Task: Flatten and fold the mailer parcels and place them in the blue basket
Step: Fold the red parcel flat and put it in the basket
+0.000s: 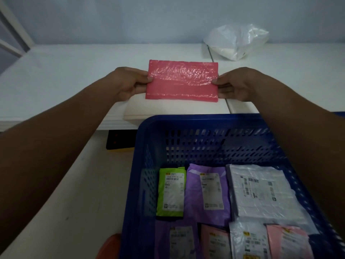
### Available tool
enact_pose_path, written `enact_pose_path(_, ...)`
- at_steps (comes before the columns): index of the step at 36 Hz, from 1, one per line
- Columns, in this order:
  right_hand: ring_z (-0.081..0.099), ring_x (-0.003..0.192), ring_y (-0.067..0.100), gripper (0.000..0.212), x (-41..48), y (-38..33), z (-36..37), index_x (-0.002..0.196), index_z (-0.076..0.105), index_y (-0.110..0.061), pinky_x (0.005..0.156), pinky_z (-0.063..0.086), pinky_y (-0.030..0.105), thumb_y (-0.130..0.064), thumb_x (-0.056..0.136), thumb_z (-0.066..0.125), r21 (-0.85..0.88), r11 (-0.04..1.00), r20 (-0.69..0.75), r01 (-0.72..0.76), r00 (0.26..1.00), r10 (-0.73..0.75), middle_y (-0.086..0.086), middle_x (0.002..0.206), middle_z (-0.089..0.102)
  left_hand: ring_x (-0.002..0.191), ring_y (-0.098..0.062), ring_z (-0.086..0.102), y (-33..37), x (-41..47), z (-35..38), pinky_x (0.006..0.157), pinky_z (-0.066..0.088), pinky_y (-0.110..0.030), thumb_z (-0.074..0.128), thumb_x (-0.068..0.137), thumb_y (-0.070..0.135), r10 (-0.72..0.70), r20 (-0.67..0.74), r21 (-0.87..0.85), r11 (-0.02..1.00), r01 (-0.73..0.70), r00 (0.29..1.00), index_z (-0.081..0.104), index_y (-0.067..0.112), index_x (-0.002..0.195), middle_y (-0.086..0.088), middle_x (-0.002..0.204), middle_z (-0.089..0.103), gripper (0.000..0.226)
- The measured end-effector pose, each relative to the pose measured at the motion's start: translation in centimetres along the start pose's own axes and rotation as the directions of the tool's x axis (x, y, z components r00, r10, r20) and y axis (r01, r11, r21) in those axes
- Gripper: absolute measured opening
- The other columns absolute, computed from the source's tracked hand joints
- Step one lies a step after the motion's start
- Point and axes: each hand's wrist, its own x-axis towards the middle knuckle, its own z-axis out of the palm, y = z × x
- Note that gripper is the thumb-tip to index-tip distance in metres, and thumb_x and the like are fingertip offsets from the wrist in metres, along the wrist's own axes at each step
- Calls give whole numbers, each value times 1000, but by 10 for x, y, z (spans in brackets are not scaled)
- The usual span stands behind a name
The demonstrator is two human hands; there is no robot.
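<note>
A flat, folded pink bubble-plastic mailer parcel (182,80) is held between the two hands, its long side running from one to the other. Its left short edge is pinched by the left hand (128,83), with the thumb laid on top and the curled fingers tucked beneath. The right short edge is pinched the same way by the right hand (237,85). The parcel is kept over the white table (74,71); whether its near edge touches the surface cannot be told.

Nearer the person than the hands, below and between the forearms, a deep blue perforated plastic basket (186,121) is seen. Several flattened parcels are laid side by side on its floor. Among them are a lime-green parcel with a white label (170,191) on the left-hand side, a lilac parcel (207,193) just beside it, and a grey-white parcel with barcodes (261,189) on the right-hand side. More parcels in lilac, pink and white are lined up nearer still.

Beyond the right hand, a crumpled translucent white plastic bag (237,42) is set on the table.
</note>
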Motion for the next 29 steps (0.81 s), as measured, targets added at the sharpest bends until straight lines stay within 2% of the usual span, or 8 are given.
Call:
enact_pose_path(2,70,90,18,9,-1,2,1,98,68,-9,68,59,27,-8,90,70,18,1000,-13,2,1000,-2,6,101,72,90,-21,75,0,-1,0,70,60,-28,69,84,-8,1,-10,-1,1000,-1,1000,65,-4,108,-15,104,72,24)
enact_pose_path(5,72,92,19,9,-5,5,1,99,68,-7,70,60,28,-6,90,70,50,999,-20,-4,1000,5,8,102,73,94,-21,74,0,-6,1,72,60,-29,68,85,-7,-28,-5,-11,1000,28,1000,63,-6,118,-17,110,71,33)
enact_pose_path(9,71,81,18,9,-18,2,-4,98,68,-6,60,58,26,-5,90,69,79,997,-42,19,999,-16,6,94,72,94,-20,74,10,-20,8,72,60,-28,67,88,-5,-64,27,13,998,64,998,63,-4,121,-15,111,72,33)
enact_pose_path(15,74,75,17,13,-40,-6,-31,101,69,-4,62,59,27,-3,88,70,96,994,-73,57,996,-50,7,94,74,90,-17,74,24,-32,32,69,59,-24,67,87,-7,-27,38,8,1000,27,999,65,-2,116,-14,110,71,30)
enact_pose_path(18,75,81,20,15,-53,-4,-49,102,69,-3,70,61,29,-3,88,71,81,994,-103,71,993,-62,9,96,75,86,-17,75,24,-38,49,68,59,-24,67,87,-6,-20,63,15,1000,19,998,67,0,106,-13,106,72,21)
enact_pose_path(22,75,80,20,13,-72,8,-69,101,68,-3,68,60,29,-2,89,69,86,994,-128,73,990,-61,10,97,74,94,-20,74,16,-45,70,74,60,-27,69,86,-5,14,81,-20,1000,-12,997,64,-1,117,-14,110,72,32)
enact_pose_path(29,75,86,22,10,-106,37,-103,99,68,-3,67,60,29,-2,89,69,151,984,-76,98,993,-87,12,95,76,102,-23,72,1,-65,95,84,59,-30,69,86,-1,61,211,-19,998,-59,976,62,0,121,-14,114,72,36)
